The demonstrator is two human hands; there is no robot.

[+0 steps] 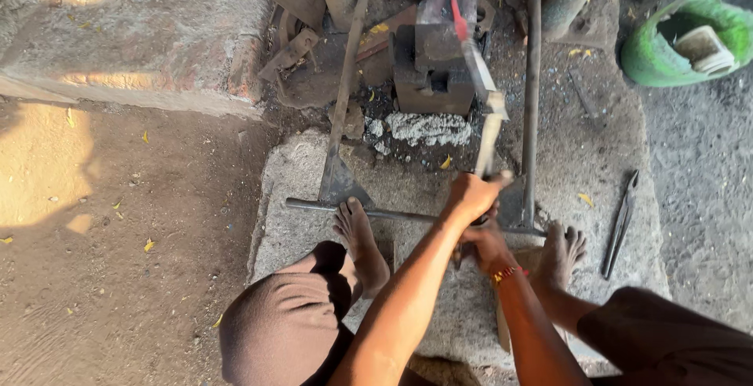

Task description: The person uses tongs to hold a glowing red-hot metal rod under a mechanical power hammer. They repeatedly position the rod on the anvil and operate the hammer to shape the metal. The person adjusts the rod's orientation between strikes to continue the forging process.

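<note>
My left hand and my right hand are both closed around the lower end of a long tool with a pale wooden handle. The left hand grips higher, and the right, with a red and yellow wristband, sits just below it. The tool's flat metal blade reaches away from me, and its tip glows red. The tip lies over a dark iron anvil block at the top centre. My bare feet rest on the stone slab on either side of the hands.
A thin steel rod lies across the slab by my feet. Two upright bars stand beside the anvil. Tongs lie on the ground at right. A green tub sits at top right. Bare dirt floor spreads left.
</note>
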